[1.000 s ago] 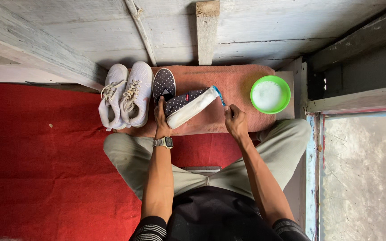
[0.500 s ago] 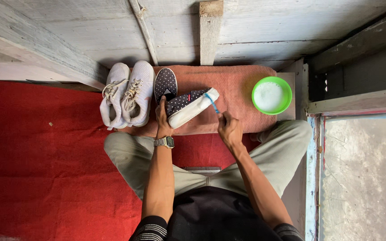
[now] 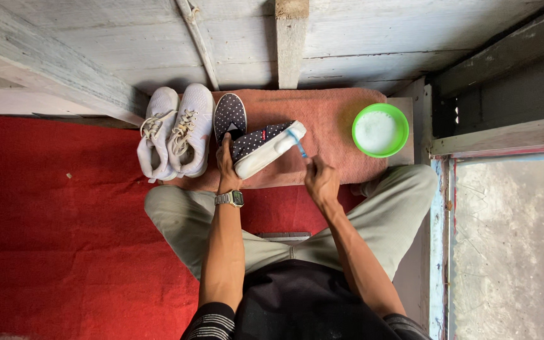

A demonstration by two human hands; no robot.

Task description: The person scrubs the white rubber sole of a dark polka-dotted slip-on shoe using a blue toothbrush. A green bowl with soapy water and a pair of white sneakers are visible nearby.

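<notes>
My left hand (image 3: 226, 162) grips a dark polka-dot shoe (image 3: 266, 146) with a white sole, tilted on its side over a pinkish-brown towel (image 3: 335, 119). My right hand (image 3: 321, 179) holds a blue toothbrush (image 3: 297, 143) whose head rests against the shoe's white toe edge. The matching polka-dot shoe (image 3: 230, 116) lies flat on the towel just behind my left hand. A watch sits on my left wrist.
A pair of white lace-up sneakers (image 3: 174, 132) stands left of the towel. A green bowl (image 3: 380, 130) of whitish liquid sits at the towel's right end. Red carpet (image 3: 58, 226) covers the floor at left; a wooden wall is ahead and a door frame at right.
My right hand has moved left and down toward my body, drawing the toothbrush along the shoe's toe. The left hand and shoe stay nearly in place.
</notes>
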